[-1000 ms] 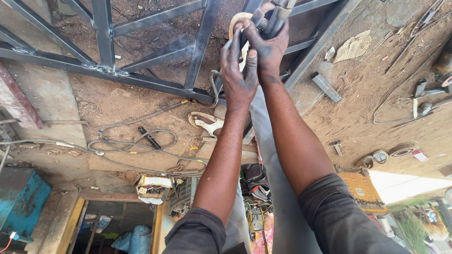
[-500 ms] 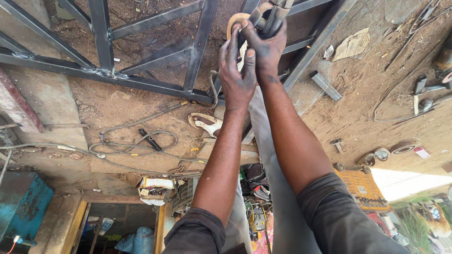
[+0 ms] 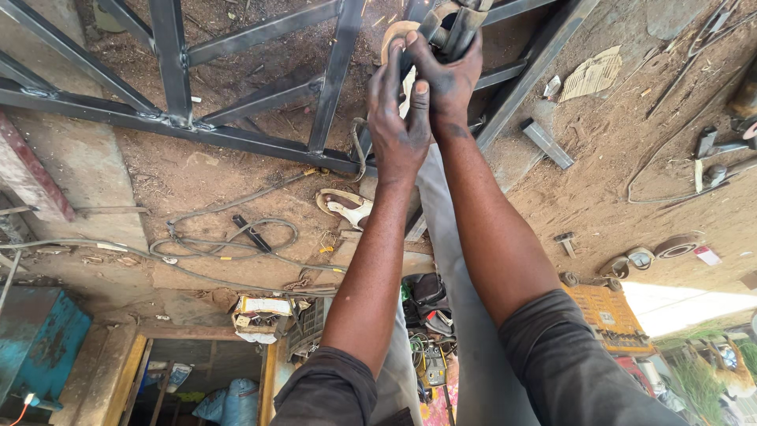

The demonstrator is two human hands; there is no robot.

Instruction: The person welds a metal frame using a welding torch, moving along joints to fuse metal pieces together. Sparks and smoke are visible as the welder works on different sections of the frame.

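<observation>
Both my arms reach forward to the top middle of the view. My right hand (image 3: 451, 79) is wrapped around the grey body of a hand-held power tool (image 3: 461, 22). My left hand (image 3: 398, 118) presses against the same tool from the left, just under its tan round guard (image 3: 394, 35). The tool is held at a dark steel frame (image 3: 236, 140) of welded square bars that lies on the dirt ground. A few small sparks show beside the guard. The tool's working end is hidden by my fingers and the frame's top edge.
A sandal (image 3: 343, 207) and a coiled cable (image 3: 229, 233) lie on the ground below the frame. A short metal offcut (image 3: 546, 143), cardboard (image 3: 593, 75), a hammer (image 3: 564, 241) and round discs (image 3: 670, 248) are at the right. A blue box (image 3: 35, 339) is bottom left, a yellow crate (image 3: 607, 315) bottom right.
</observation>
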